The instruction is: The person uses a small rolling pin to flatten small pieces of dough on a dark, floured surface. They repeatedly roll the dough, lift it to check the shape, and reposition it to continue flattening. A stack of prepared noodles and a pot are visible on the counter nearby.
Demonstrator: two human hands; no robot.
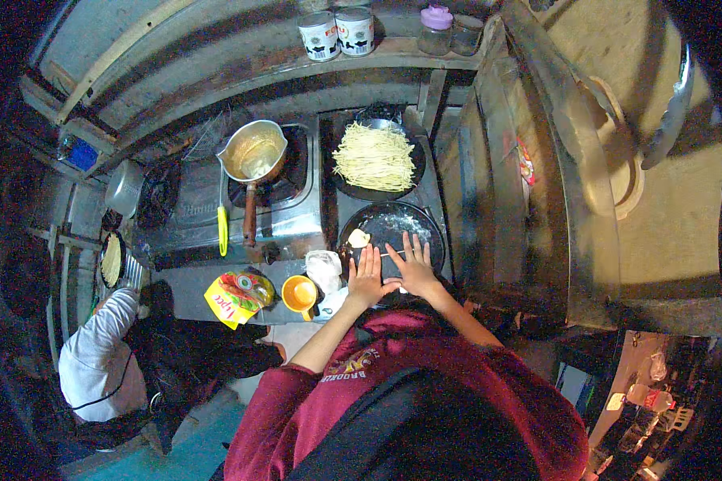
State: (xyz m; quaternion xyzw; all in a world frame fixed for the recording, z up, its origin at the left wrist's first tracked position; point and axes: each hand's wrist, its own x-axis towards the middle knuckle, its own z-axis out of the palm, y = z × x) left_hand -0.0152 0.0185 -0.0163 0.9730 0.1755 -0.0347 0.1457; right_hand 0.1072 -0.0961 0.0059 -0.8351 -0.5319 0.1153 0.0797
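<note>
Both my hands lie over the near part of a black round tray (429,220) dusted with white flour. My left hand (367,279) is flat with its fingers stretched out, and my right hand (415,270) rests beside it with fingers spread, the thumbs nearly meeting. A thin pale dough strand (389,255) shows between the fingers of the two hands; the rest of it is hidden under them. Just beyond my left fingertips sits a small lump of dough (358,238). Behind the tray, a heap of thin dough strands (375,159) covers another dark round plate (369,194).
Left of the tray are a white plastic bag (323,270), an orange mug (299,294) and a yellow packet (231,301). A saucepan (253,152) stands on the stove (303,210) near a yellow-green handle (222,231). Another person's grey sleeve (100,345) is at far left.
</note>
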